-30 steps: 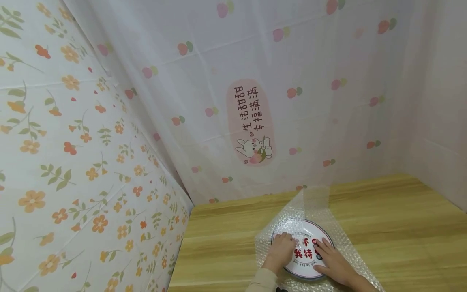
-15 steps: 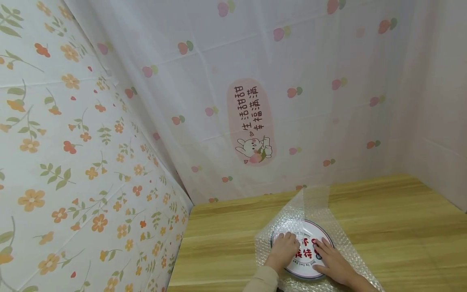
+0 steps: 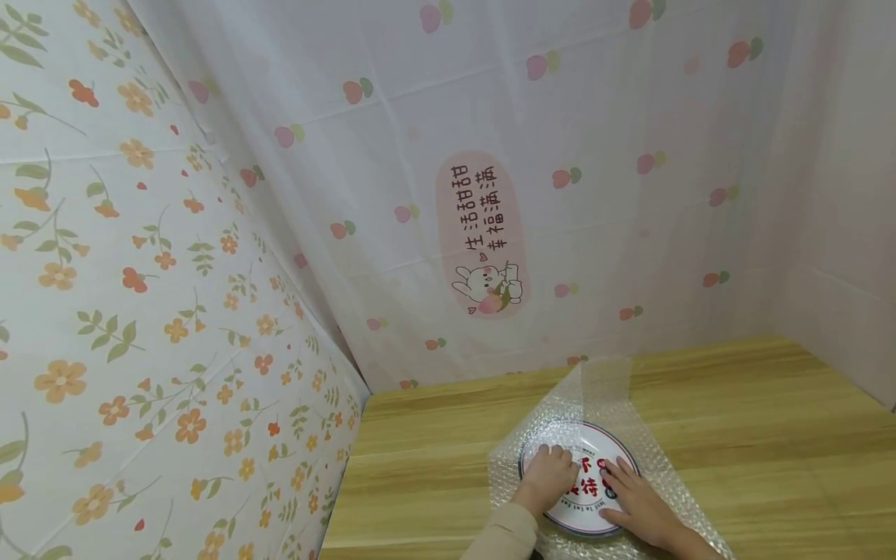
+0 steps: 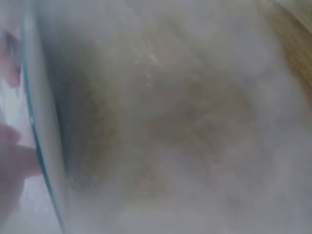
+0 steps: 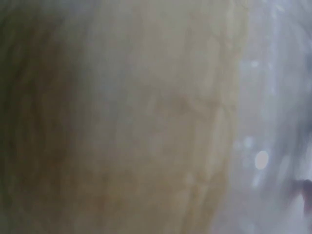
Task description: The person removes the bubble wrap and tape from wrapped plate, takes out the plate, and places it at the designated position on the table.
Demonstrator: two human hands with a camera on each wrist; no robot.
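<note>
A round white plate (image 3: 575,516) with a blue rim and red characters lies on bubble wrap (image 3: 665,459). A flap of the wrap comes over the plate's left part. My left hand (image 3: 548,476), fingers bent, grips the flap's edge above the plate. Spread over the plate's right side, my right hand (image 3: 644,505) rests with its fingers fairly straight. In the left wrist view the plate's rim (image 4: 40,126) curves along the left, with blurred fingers (image 4: 17,163) beside it. The right wrist view catches a fingertip (image 5: 307,195) at its right edge; fingertip contact there is unclear.
The wood-grain table (image 3: 420,467) extends to both sides of the wrap. A floral cloth (image 3: 210,373) hangs at the left, and a printed curtain (image 3: 595,233) rises behind the table. Both wrist views are blurred.
My left hand has shifted slightly right over the plate, covering more of the red characters. The right hand and the plate have stayed nearly where they were.
</note>
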